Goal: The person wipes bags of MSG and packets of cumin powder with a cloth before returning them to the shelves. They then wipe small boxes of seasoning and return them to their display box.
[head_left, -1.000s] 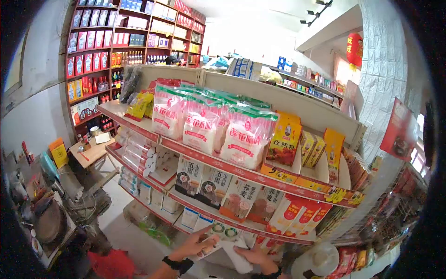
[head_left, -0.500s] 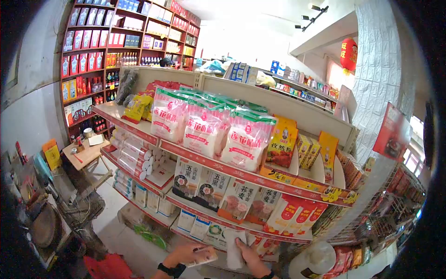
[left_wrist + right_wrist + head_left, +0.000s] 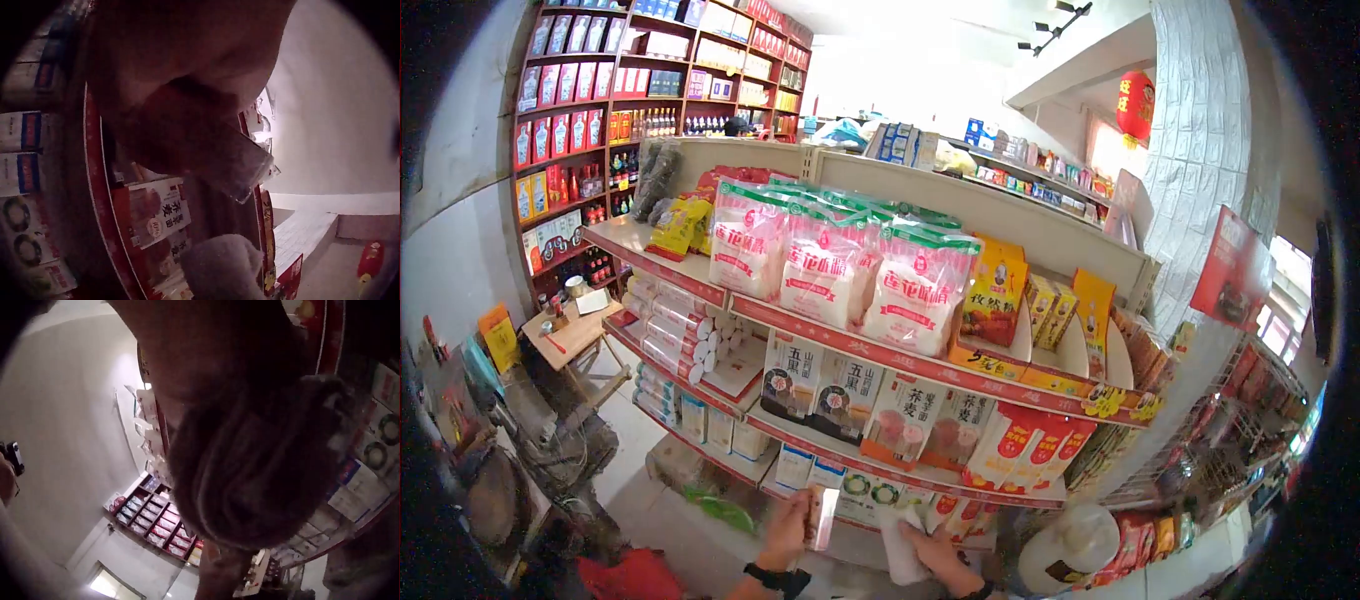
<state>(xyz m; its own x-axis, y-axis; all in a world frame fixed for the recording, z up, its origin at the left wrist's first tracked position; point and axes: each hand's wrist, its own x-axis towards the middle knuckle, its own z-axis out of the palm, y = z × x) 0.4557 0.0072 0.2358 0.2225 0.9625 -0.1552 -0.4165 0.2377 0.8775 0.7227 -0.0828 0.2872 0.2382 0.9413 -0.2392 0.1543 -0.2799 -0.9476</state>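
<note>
At the bottom of the head view, my left hand (image 3: 782, 532) grips a small flat packet (image 3: 826, 520) with a glossy face, turned up on edge. Its clear-looking corner (image 3: 247, 172) juts out past the hand in the left wrist view. My right hand (image 3: 940, 556) holds a folded whitish cloth (image 3: 900, 548), which hangs down beside the packet. Thick folds of that cloth (image 3: 250, 475) fill the middle of the right wrist view, dark in shadow. Both hands are low in front of the shelf unit's bottom goods.
Ahead stands a shelf unit (image 3: 880, 352) with red-edged boards. White seasoning bags (image 3: 915, 290), a yellow spice packet (image 3: 995, 300) and noodle boxes (image 3: 897, 415) line it. A white round-topped container (image 3: 1070, 545) stands to the right, a red bag (image 3: 630, 575) lower left.
The left hand has turned the packet from lying nearly flat to standing up, raising it slightly. The right hand still holds the cloth. The head view has shifted a little to the right.
</note>
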